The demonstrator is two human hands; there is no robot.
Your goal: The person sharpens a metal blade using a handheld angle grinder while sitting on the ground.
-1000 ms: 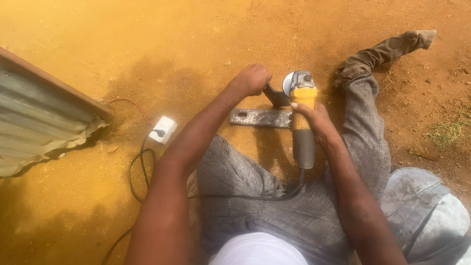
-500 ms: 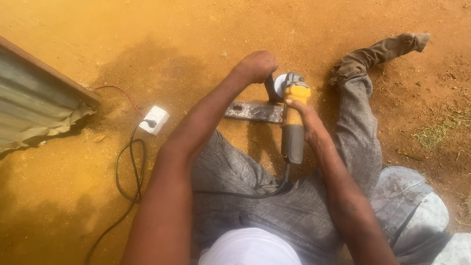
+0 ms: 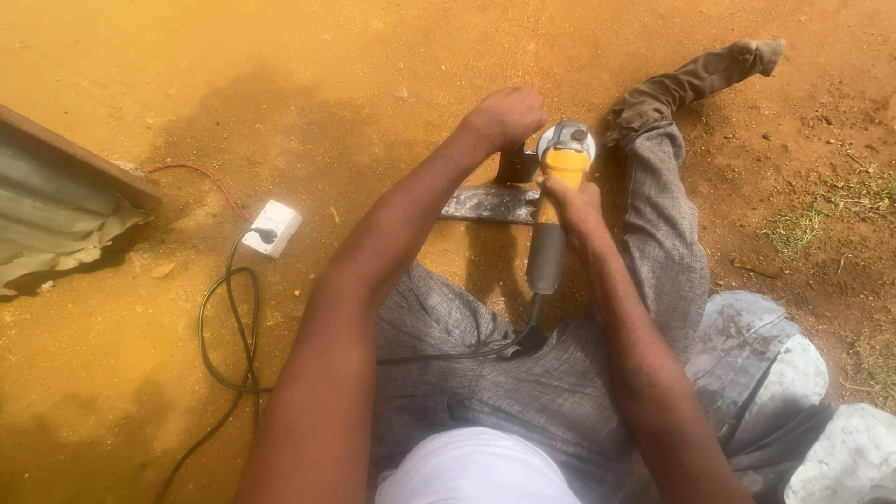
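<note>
right hand (image 3: 571,201) gripping angle grinder (image 3: 558,201), metal bar (image 3: 490,203)

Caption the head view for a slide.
Seated on orange dirt, both hands, left hand and right hand, grip a yellow-and-grey angle grinder over a flat grey metal bar.

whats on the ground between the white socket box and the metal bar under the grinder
In the head view, only bare orange dirt separates the white socket box from the metal bar; the left forearm crosses above that stretch.

The angle grinder (image 3: 557,201) has shifted slightly along the metal bar (image 3: 490,204).
</note>
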